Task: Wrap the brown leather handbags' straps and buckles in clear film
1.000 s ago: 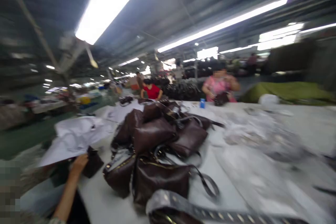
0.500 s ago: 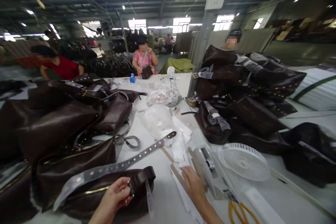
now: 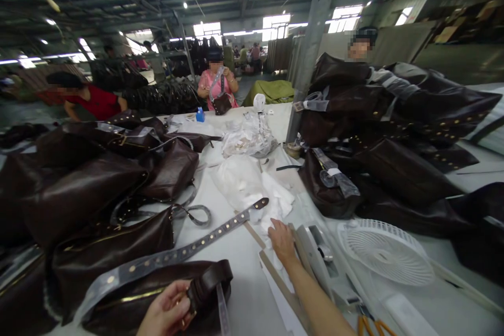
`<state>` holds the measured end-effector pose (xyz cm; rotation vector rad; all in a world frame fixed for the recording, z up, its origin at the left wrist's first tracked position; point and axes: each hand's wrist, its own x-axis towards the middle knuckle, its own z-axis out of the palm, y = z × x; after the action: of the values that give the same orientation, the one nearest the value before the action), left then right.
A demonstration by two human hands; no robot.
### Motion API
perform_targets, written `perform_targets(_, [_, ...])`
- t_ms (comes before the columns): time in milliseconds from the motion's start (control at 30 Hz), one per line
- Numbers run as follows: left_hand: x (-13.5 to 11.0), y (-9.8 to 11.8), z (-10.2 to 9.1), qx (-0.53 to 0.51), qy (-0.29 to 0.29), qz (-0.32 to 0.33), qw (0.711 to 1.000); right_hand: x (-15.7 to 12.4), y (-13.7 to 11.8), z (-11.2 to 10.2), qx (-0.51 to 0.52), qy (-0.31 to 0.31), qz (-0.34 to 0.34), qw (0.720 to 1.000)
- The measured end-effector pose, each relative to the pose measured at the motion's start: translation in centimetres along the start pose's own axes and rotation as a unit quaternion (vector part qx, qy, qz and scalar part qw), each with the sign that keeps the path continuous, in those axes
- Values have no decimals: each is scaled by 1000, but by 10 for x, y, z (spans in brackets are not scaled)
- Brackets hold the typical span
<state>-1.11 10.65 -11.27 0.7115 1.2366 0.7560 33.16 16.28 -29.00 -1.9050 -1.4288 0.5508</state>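
Note:
My left hand grips the end of a short dark brown leather strap at the near left. The strap loops over one end of a brown leather bag with a gold zipper, and a clear plastic strip hangs from it. A long strap with metal studs, covered in plastic film, lies across this bag and out over the table. My right hand reaches forward, fingers stretched out, at the near edge of crumpled white tissue. Whether its fingertips touch the tissue I cannot tell.
Brown bags heap up on the left, and more bags on the right. A tape dispenser, white fan and orange-handled scissors lie right of my arm. A metal post rises beyond. Co-workers are across the table.
My right hand has moved forward, up to the white tissue. The left hand keeps its hold on the strap, slightly lower in view. The view has shifted a little.

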Motion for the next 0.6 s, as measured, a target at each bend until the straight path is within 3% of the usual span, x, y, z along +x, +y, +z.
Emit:
perform_targets(100, [-1, 3, 1, 5, -8, 0, 1000, 10, -5, -12, 94, 3, 46, 995])
perform_targets(200, [-4, 4, 2, 23, -13, 20, 999, 8, -15, -29, 213, -6, 106, 971])
perform_targets(400, [-20, 17, 9, 64, -51, 92, 992, -48, -52, -63, 389, -11, 186, 902])
perform_targets(500, [-29, 27, 10, 77, -63, 90, 991, -70, -62, -79, 378, -11, 183, 908])
perform_targets(600, [-27, 25, 7, 69, -55, 97, 991, -74, -63, -88, 306, -12, 156, 939])
